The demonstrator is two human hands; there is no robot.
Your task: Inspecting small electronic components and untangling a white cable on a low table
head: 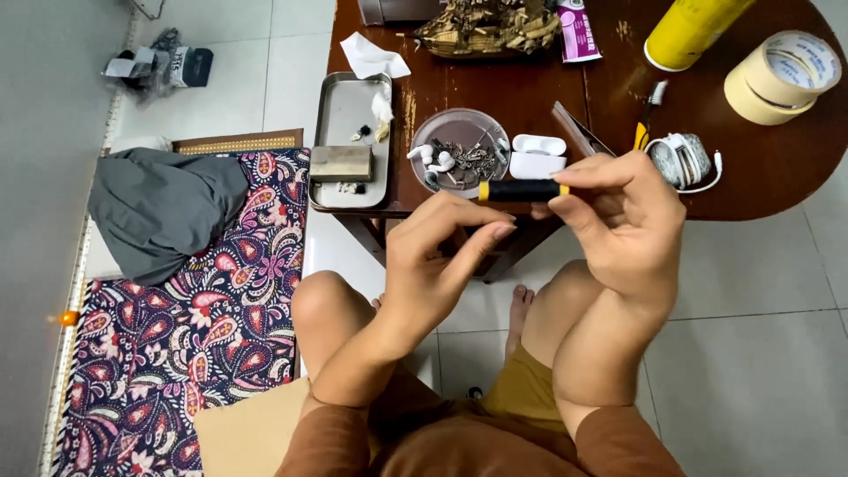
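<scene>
Both hands pinch a black tool handle with yellow ends (523, 189), left hand (439, 256) at one end, right hand (623, 225) at the other, above the tabletop (530, 97) edge, where a slip could knock it into the dish of small parts (459, 150).

Seated person seen from above. Left hand (433, 256) and right hand (623, 225) are bare, without rings, bracelets or a watch; the fingernails are short and unpainted. Rust-brown sleeves (331, 446) cover the upper arms, leaving the forearms uncovered. Mustard-yellow shorts (526, 389) end above the bare knees. One bare foot (519, 309) shows between the legs, unshod.
</scene>
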